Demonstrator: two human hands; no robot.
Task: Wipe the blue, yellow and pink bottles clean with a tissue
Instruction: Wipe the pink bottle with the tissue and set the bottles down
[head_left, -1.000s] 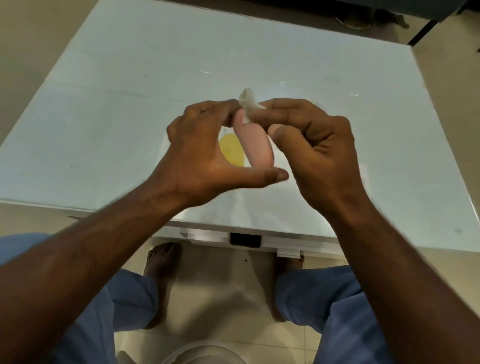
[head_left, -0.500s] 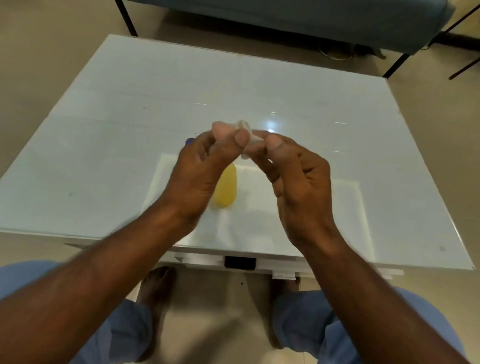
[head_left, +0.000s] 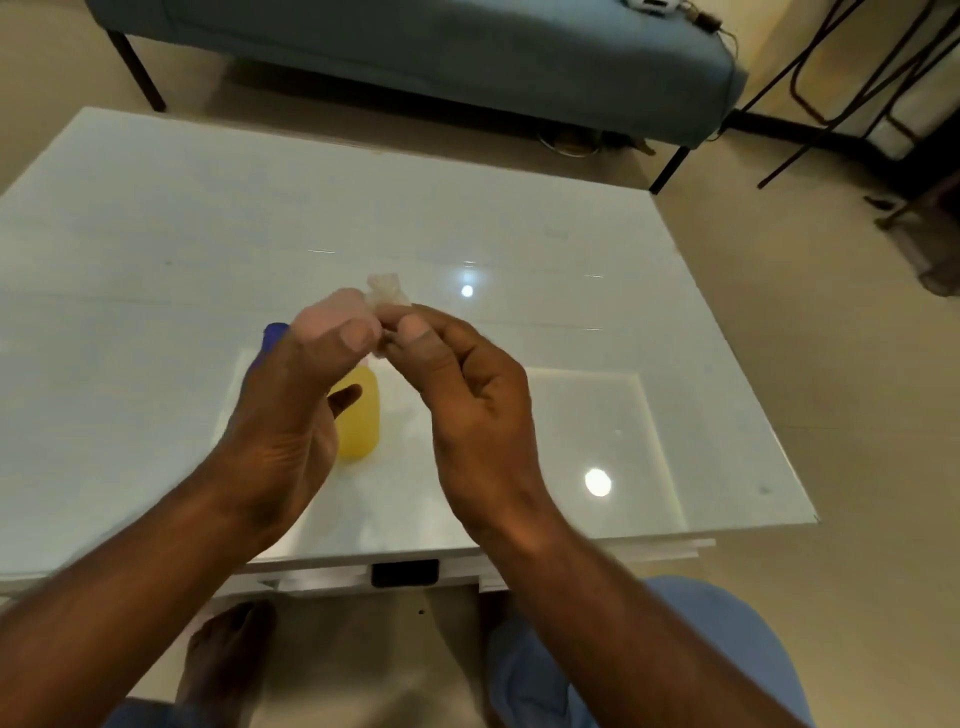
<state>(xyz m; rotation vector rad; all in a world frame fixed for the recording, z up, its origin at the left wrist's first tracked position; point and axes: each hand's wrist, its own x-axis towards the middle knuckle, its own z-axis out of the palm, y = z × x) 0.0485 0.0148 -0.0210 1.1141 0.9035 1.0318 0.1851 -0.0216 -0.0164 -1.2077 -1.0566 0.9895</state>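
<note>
My left hand (head_left: 291, 415) is gripping the smooth, rounded pink bottle (head_left: 337, 312) above the glossy white table (head_left: 156, 234); at its three o'clock my right hand (head_left: 467, 384) is pinching a crumpled tissue (head_left: 387, 291). Beneath, the yellow bottle (head_left: 361, 421) and blue bottle (head_left: 272, 332) are lying mostly hidden, blurred

Single head cam, looks fwd & down over white table (head_left: 156, 218) (close on hands, sofa (head_left: 467, 62) beyond).

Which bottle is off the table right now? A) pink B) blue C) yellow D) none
A: the left hand holds the pink bottle up against the tissue in the right hand's grip; the yellow bottle lies on the table.
</note>
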